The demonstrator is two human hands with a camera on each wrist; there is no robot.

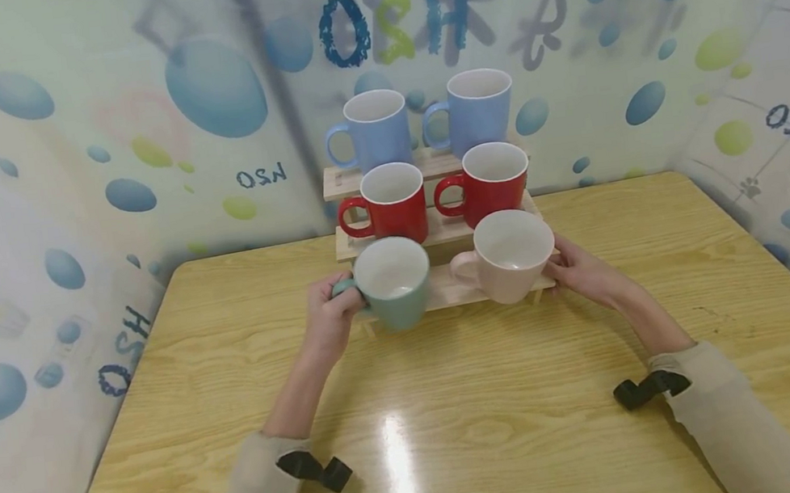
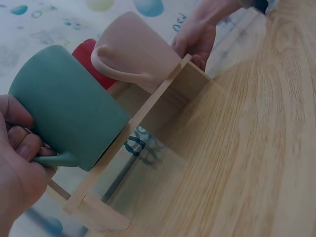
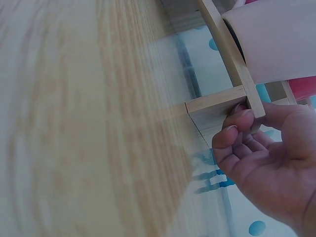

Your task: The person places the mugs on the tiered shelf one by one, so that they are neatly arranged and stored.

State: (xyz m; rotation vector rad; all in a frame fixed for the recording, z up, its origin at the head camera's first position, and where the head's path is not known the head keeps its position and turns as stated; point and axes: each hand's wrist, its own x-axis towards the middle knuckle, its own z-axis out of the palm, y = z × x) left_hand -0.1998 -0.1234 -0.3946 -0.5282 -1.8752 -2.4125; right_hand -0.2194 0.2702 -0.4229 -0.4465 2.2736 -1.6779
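Note:
A three-step wooden rack (image 1: 445, 296) bears two mugs on each step. My left hand (image 1: 330, 315) grips the handle of the green mug (image 1: 402, 307) at the left of the lowest step; in the left wrist view the green mug (image 2: 69, 106) stands upright on the front board, or just at it. With curled fingers, my right hand (image 1: 581, 270) pinches the right end of that lowest board, as the right wrist view shows the hand (image 3: 266, 153) around the board's corner (image 3: 254, 101). Beside it stands the pink mug (image 1: 510, 266), handle to the left, untouched by the fingers.
Two red mugs (image 1: 399, 217) occupy the middle step, and two blue mugs (image 1: 383, 138) the top one. The rack stands near the back edge of a wooden table (image 1: 496, 430). A patterned backdrop (image 1: 133, 130) rises behind and at both sides.

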